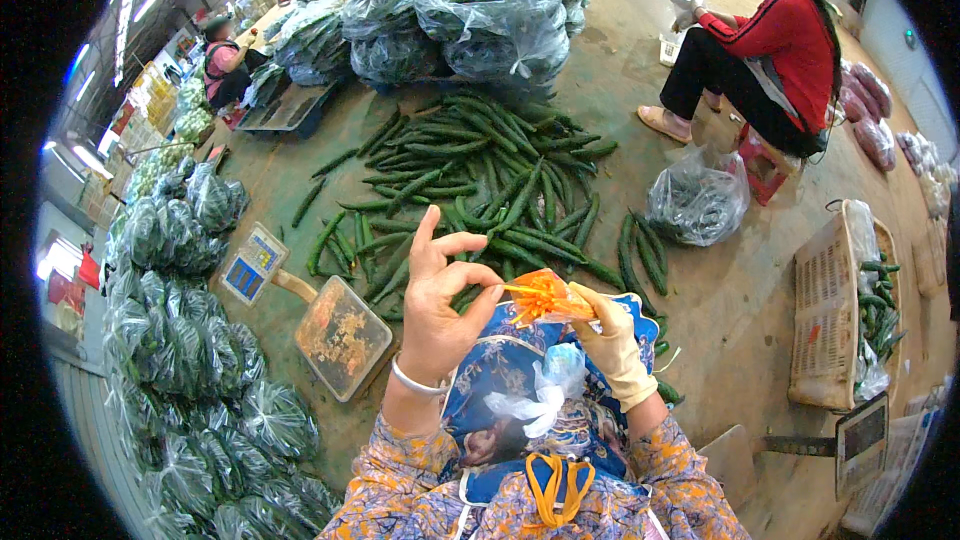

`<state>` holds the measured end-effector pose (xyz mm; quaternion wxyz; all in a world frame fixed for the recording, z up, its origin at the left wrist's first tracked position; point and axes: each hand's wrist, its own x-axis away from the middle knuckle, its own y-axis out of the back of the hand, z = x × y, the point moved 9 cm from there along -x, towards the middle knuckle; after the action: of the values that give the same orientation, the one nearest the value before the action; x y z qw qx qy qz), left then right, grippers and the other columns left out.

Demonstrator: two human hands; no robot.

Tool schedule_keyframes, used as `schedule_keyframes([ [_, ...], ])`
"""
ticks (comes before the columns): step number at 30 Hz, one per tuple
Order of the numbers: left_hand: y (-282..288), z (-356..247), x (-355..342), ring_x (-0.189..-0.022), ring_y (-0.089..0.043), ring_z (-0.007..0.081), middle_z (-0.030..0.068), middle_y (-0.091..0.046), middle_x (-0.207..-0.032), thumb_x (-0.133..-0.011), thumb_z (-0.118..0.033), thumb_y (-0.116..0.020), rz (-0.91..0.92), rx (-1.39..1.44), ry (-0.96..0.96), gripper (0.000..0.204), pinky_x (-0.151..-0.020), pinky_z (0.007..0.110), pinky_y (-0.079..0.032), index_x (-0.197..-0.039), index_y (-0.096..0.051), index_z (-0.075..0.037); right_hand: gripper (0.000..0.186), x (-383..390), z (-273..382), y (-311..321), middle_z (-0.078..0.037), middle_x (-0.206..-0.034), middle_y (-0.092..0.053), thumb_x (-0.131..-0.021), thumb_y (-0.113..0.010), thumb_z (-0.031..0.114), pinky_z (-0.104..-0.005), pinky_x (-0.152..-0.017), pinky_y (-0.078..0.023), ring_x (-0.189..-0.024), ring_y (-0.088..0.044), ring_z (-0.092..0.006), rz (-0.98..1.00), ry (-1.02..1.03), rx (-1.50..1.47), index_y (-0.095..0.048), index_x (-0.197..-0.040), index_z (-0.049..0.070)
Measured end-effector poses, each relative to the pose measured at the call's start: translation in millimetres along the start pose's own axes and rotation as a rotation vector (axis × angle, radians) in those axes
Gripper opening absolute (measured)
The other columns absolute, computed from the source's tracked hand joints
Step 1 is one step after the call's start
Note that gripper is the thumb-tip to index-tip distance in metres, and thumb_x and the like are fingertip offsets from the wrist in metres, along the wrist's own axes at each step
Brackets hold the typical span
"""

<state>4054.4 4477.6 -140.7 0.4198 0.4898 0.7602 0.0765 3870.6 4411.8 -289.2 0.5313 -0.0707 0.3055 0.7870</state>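
Note:
My bare left hand [440,310], with a white bangle at the wrist, pinches a thin yellow strip [515,289] between thumb and finger, other fingers raised. My right hand [615,350], in a cream glove, grips a small orange plastic packet [567,305] full of orange-yellow strips. Below them, a knotted translucent plastic bag [545,390] lies on my blue floral apron [475,365]. Just beyond my hands a large heap of cucumbers [480,145] lies on the floor.
A weighing scale [255,265] sits left, beside piled bagged cucumbers [180,340]. More bags [490,15] are stacked behind. A person in red [775,65] sits right near a filled bag [695,195]; another in pink [225,70] sits back left. A crate [820,320] stands right.

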Motion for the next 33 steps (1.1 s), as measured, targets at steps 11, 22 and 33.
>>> schedule_keyframes([
  [11, 15, -15, 17, -0.137, -0.029, 0.0353, 0.0120, -0.057, -0.114, -0.077, -0.004, -0.070, -0.098, 1.266, 0.079, 0.010, -0.112, 0.047, -0.022, -0.072, -0.063, -0.007, 0.046, 4, -10, -4, -0.015, -0.109, -0.064, -0.077, -0.069, 0.001, -0.0325, -0.084, -0.049, -0.097, -0.063, -0.0272, 0.033, -0.038, -0.049, -0.057, -0.122, 0.003],
  [22, 19, -62, 23, -0.141, -0.018, 0.0383, 0.0081, -0.057, -0.111, -0.080, -0.014, -0.072, 0.041, 1.514, 0.032, 0.026, -0.115, 0.055, -0.017, -0.059, -0.058, -0.012, 0.046, 2, -7, -10, -0.015, -0.108, -0.064, -0.077, -0.069, 0.001, -0.0340, -0.086, -0.049, -0.099, -0.062, -0.0287, 0.047, -0.040, -0.053, -0.058, -0.121, 0.004],
  [33, 11, -97, 34, -0.140, -0.015, 0.0443, 0.0145, -0.055, -0.116, -0.079, -0.013, -0.067, 0.194, 1.752, -0.172, 0.011, -0.114, 0.058, -0.012, -0.069, -0.066, -0.009, 0.040, 13, -22, -12, -0.016, -0.109, -0.063, -0.079, -0.070, 0.005, -0.0357, -0.089, -0.047, -0.102, -0.061, -0.0298, 0.018, -0.177, -0.167, -0.059, -0.117, 0.001],
])
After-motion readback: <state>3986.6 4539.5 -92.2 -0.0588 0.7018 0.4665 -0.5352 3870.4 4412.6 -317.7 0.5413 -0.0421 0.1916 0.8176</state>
